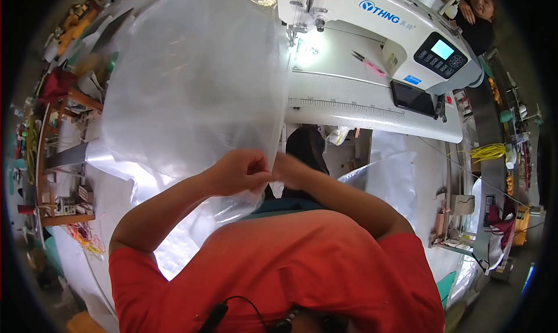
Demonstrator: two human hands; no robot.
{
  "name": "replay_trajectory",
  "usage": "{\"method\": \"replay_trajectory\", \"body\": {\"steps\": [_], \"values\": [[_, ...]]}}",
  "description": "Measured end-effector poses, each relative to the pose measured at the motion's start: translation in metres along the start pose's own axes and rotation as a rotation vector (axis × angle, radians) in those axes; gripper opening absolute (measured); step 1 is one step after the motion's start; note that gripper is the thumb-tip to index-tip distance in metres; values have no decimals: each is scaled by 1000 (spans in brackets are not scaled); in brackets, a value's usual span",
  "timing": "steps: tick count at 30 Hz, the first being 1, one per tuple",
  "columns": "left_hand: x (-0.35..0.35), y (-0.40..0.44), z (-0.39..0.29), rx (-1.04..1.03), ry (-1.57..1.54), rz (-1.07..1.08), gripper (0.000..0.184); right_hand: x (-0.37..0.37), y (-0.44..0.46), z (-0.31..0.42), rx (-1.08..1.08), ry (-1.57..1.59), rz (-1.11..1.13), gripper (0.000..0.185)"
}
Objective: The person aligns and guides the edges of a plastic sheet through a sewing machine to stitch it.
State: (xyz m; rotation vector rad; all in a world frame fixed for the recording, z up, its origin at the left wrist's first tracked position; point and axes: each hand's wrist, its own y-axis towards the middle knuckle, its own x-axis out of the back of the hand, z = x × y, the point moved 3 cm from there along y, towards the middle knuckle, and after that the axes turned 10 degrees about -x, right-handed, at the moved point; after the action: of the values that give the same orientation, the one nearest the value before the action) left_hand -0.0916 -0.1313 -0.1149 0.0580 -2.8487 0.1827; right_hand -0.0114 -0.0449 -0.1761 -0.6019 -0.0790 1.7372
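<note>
A large translucent plastic sheet (197, 95) lies over the left of the sewing table and hangs down towards my lap. My left hand (244, 171) is closed on its near right edge, with thumb and forefinger pinched together. Against the same edge, my right hand (289, 171) is closed on the plastic, slightly blurred, its fingertips partly hidden. Beyond my hands stands a white sewing machine (372, 13), its needle area lit. The sheet's right edge runs up beside the needle, but whether it lies under the presser foot I cannot tell.
Pink-handled thread snips (370, 64) and a black phone-like device (413, 98) lie on the machine bed (349, 115). More plastic sheeting (392, 164) hangs to the right. A wooden rack (67, 217) stands left. Another person (474, 28) is behind the machine.
</note>
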Motion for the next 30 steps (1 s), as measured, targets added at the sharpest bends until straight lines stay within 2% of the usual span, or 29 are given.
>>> {"method": "replay_trajectory", "body": {"steps": [2, 3, 5, 6, 8, 11, 15, 17, 18, 21, 25, 27, 30], "values": [[-6, 0, 13, 57, -120, 72, 11, 26, -4, -7, -4, 517, -253, 34], [-6, 0, 13, 66, -133, 75, 11, 29, -8, -4, -17, 526, -255, 34], [-4, 0, 13, 143, -199, 107, 12, 31, -17, 8, -8, 436, -412, 44], [-3, -1, 13, 149, -206, 105, 12, 26, -16, 9, -17, 439, -408, 44], [-3, -5, 14, 133, -259, 79, 9, 17, -14, 6, -59, 254, -462, 41], [-5, -9, 24, 71, -209, 37, 11, 1, -15, -3, -65, 109, -334, 42], [-10, -10, 22, 109, -168, -29, 11, 1, -14, -8, -59, 244, -390, 42], [-11, -9, 21, 79, -124, -29, 12, 11, -14, 2, 18, 235, -580, 34], [-10, -8, 21, 73, -122, -29, 12, 14, -13, 7, 22, 231, -583, 34], [-9, -5, 19, 70, -52, 30, 12, 26, -12, 19, 57, 50, -788, 28], [-8, 0, 7, 42, -91, 106, 11, 27, -13, 30, 87, -55, -874, 27], [-8, 5, 2, 24, -134, 126, 11, 28, -13, 30, 197, 15, -984, 27], [-10, 12, 1, 23, -97, 204, 10, 27, -14, 26, 252, -36, -1023, 23]]}}
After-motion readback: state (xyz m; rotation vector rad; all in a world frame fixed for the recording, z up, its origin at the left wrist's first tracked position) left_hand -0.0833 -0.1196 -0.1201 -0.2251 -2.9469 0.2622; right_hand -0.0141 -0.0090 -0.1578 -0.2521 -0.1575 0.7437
